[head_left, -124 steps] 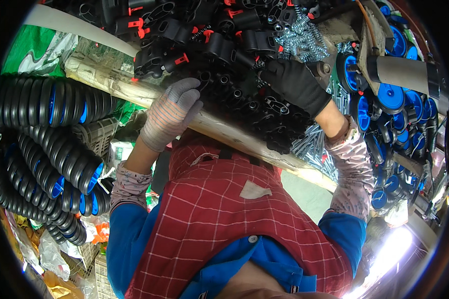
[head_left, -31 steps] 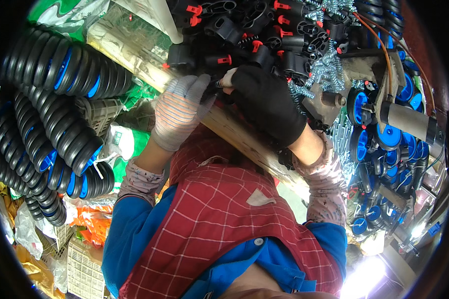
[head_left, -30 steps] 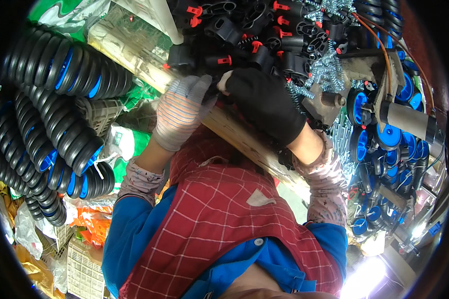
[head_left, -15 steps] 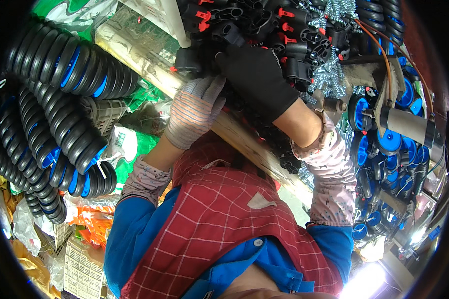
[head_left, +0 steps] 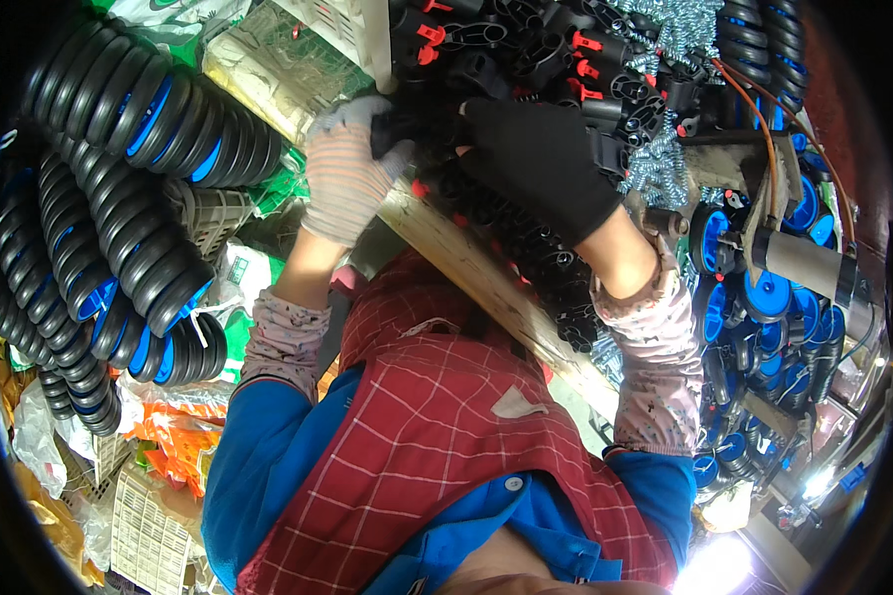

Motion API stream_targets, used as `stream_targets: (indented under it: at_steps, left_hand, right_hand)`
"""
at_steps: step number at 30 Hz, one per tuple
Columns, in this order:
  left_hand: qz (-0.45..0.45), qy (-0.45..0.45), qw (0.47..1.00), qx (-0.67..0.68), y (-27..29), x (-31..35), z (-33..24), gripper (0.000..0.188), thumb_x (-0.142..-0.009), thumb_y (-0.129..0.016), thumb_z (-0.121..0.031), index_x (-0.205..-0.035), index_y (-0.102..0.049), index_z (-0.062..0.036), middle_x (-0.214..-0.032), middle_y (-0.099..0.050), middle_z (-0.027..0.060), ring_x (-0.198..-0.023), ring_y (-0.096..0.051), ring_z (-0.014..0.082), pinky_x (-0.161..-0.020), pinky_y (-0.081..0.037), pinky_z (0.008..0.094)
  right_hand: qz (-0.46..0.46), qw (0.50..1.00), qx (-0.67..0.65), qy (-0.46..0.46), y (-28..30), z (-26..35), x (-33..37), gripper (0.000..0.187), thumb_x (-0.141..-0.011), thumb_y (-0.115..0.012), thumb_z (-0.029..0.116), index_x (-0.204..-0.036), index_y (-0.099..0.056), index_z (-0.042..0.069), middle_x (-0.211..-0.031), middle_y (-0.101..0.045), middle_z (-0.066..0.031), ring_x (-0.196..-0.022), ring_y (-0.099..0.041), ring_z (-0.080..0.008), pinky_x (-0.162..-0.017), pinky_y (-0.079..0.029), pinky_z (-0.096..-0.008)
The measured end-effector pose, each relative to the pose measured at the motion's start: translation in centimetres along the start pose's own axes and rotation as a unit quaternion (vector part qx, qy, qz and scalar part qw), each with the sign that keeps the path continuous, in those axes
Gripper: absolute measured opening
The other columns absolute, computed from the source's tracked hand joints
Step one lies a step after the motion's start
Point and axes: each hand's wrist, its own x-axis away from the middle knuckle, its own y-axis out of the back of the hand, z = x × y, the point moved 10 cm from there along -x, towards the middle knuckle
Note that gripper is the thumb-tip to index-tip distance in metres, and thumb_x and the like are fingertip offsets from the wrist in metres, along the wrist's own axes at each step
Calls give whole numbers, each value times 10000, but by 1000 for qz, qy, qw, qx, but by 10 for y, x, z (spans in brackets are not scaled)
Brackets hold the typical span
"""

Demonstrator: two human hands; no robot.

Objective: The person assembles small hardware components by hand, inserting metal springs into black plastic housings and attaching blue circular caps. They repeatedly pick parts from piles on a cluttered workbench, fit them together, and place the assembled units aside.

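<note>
My left hand (head_left: 349, 177), in a pale striped work glove, is closed around a dark black plastic part (head_left: 405, 127) at the edge of the work surface. My right hand (head_left: 538, 164) wears a black glove and is just right of it, over a pile of black plastic fittings. Its fingers are curled in toward the left hand, and their grip is in shadow, so what they hold cannot be made out. Several black housings with red clips (head_left: 605, 107) lie beyond the right hand. Loose silvery screws (head_left: 662, 149) are heaped beside these housings.
Black wheels with blue hubs are stacked in long rows (head_left: 119, 213) on the left. More blue-hubbed wheels (head_left: 767, 288) lie at right, near a metal cylinder (head_left: 804, 253) and an orange cable (head_left: 764, 124). A wooden edge (head_left: 486, 283) runs in front of me. A white crate (head_left: 149, 531) stands at lower left.
My left hand has moved left and up, away from the right hand, with the black plastic part in its grip. The right hand has shifted slightly right and down.
</note>
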Motion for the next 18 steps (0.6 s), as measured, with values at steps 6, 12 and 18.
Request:
stream_targets:
  at_steps: [6,12,18]
  left_hand:
    - [66,-27,996,46,-19,29,-28,574,-813,-732,-241,-1325,-589,-24,-1148,-679,207,-1083,-629,414,-1011,-463,464]
    - [80,-90,993,18,3,17,-48,606,-860,-682,-298,-1355,-542,23,-1265,-630,229,-1174,-593,405,-1103,-394,482]
    - [113,91,773,617,11,47,-86,967,-899,-730,-300,-1596,-141,21,-1530,-429,208,-1409,-435,326,-1169,-341,438]
  right_hand:
    - [-136,968,-176,-119,44,-30,31,320,-796,-845,268,-971,-671,63,-637,-568,-45,-542,-560,-151,-511,-432,-307]
    - [-152,936,-238,-210,40,-40,57,362,-746,-873,295,-886,-632,65,-584,-567,-32,-536,-587,-174,-512,-452,-314]
    - [-124,961,-229,-93,45,26,62,201,-828,-723,266,-900,-646,95,-764,-672,-74,-670,-691,-276,-569,-525,-364]
